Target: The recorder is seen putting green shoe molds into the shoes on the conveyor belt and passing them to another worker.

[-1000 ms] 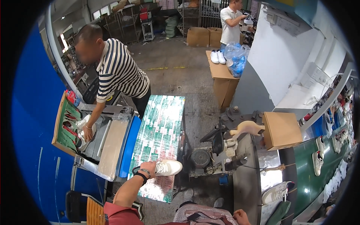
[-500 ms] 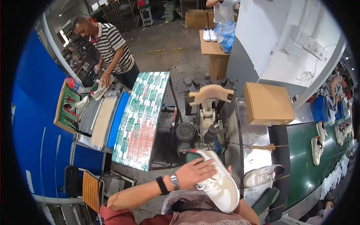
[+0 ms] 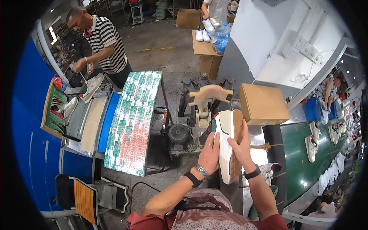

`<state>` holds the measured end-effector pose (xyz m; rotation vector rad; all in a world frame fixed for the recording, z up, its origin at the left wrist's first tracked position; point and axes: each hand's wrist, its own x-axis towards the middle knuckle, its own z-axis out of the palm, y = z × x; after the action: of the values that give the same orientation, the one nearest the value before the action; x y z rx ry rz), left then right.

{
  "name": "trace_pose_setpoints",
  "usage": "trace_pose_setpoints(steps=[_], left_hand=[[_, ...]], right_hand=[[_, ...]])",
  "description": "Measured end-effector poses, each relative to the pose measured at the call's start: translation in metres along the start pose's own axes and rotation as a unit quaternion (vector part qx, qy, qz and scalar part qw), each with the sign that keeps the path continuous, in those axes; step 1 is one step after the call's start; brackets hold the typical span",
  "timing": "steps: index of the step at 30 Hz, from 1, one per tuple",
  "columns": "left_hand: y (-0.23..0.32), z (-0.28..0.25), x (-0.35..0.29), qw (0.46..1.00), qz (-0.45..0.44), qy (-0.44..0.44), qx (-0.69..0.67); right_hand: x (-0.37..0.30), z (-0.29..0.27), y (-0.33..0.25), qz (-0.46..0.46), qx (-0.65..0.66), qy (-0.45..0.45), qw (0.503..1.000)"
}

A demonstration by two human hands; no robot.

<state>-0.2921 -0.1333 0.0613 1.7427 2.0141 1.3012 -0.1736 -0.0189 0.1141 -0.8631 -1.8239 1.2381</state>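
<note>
A white sneaker (image 3: 226, 124) with a brown gum sole stands on end between my two hands, turned on its side so that the sole faces right. My left hand (image 3: 210, 155) presses its fingers along the upper. On the sole side, my right hand (image 3: 241, 150) grips the shoe with its thumb lying across the edge. Just beyond the sneaker is a machine with a curved beige pad (image 3: 211, 96) and a ribbed motor (image 3: 178, 133). Another white sneaker (image 3: 269, 172) lies on the metal bench beside my right forearm, partly hidden by it.
A cardboard box (image 3: 264, 103) sits on the bench at right, beside a green conveyor belt (image 3: 295, 168) carrying sneakers. A table wrapped in green and white (image 3: 134, 119) stands left of the machine. A co-worker (image 3: 101, 46) works over a shoe (image 3: 92, 87) at far left. A slatted chair (image 3: 84, 199) is near left.
The sneaker has been raised toward the machine and turned upright, bringing its sole into view. My right hand has come out from behind it. The co-worker's hands have lifted off their shoe.
</note>
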Motion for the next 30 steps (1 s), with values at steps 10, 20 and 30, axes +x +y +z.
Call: trace_pose_setpoints(steps=[10,20,30], left_hand=[[-0.036,0.016,-0.003,0.953,-0.095,0.036,-0.285],[-0.068,0.046,-0.065,0.409,-0.550,-0.049,-0.726],[-0.014,0.082,-0.009,0.337,-0.392,0.036,-0.856]], right_hand=[[0.051,0.066,-0.083,0.095,-0.442,-0.112,0.885],[0.006,0.061,-0.047,-0.106,-0.394,-0.052,0.912],[-0.002,0.051,-0.048,-0.047,-0.343,-0.043,0.937]])
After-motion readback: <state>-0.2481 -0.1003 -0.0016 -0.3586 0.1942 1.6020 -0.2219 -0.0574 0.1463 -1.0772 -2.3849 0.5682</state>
